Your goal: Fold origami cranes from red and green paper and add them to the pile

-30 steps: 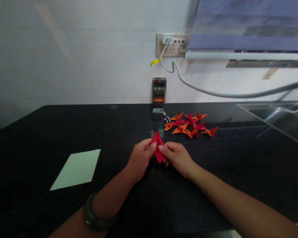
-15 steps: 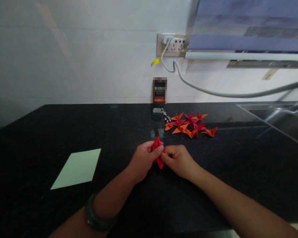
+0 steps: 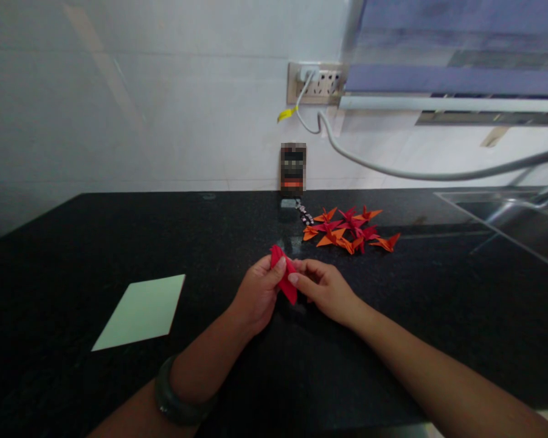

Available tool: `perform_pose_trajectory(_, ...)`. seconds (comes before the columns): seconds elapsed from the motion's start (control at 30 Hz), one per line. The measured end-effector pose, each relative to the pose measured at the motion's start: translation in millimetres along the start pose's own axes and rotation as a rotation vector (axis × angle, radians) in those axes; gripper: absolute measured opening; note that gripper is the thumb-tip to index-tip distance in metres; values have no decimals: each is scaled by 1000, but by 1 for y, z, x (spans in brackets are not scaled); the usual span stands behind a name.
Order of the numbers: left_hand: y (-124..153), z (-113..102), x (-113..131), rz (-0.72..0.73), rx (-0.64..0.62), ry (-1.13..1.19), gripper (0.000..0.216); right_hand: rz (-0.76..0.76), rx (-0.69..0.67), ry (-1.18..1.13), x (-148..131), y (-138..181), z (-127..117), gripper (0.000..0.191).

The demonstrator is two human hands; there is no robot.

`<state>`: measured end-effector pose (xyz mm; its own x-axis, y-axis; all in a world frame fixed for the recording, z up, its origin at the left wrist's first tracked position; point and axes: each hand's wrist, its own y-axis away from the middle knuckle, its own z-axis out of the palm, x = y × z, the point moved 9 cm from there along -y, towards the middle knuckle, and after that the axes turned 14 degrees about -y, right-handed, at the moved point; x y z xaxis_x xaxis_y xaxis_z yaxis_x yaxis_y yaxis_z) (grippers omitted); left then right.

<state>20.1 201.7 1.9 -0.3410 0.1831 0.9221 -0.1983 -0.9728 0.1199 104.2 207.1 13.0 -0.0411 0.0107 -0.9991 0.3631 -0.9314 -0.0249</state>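
A folded piece of red paper (image 3: 288,289) is held between my two hands, above the dark countertop. My left hand (image 3: 259,289) pinches it from the left, thumb lying across its front. From the right, my right hand (image 3: 326,289) grips the paper's edge between thumb and curled fingers. Parts of the paper are covered by the thumbs, and the fingers behind it are hidden. Just beyond my hands, several orange and red origami cranes (image 3: 352,225) lie in a loose cluster.
Pale green square paper (image 3: 141,311) lies on the dark counter (image 3: 95,243) at left. A blurred upright device (image 3: 294,167) leans on the wall, a patterned strap (image 3: 305,213) before it. A grey cable (image 3: 392,173) hangs from the socket (image 3: 317,83). A sink (image 3: 506,213) is at right.
The red paper has turned so its top tilts left, and more of its flat face shows. My right thumb has shifted onto the paper's front, and the right fingers have loosened slightly.
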Motion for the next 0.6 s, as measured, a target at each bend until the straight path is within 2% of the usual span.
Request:
perform_pose_trajectory(0.1, 0, -1, 1, 11, 13, -7, 16, 4, 11, 54, -2, 0, -3, 25)
perform_pose_trajectory(0.27, -1, -5, 0, 19, 66, -3, 15, 80, 17, -14, 4, 0, -2, 28)
perform_pose_trajectory(0.47, -1, -10, -3, 3, 137, -17, 19, 78, 85, -12, 6, 2, -2, 31)
perform_pose_trajectory(0.6, -1, -8, 2, 72, 118, -102, 22, 66, 36, -11, 6, 3, 4, 32)
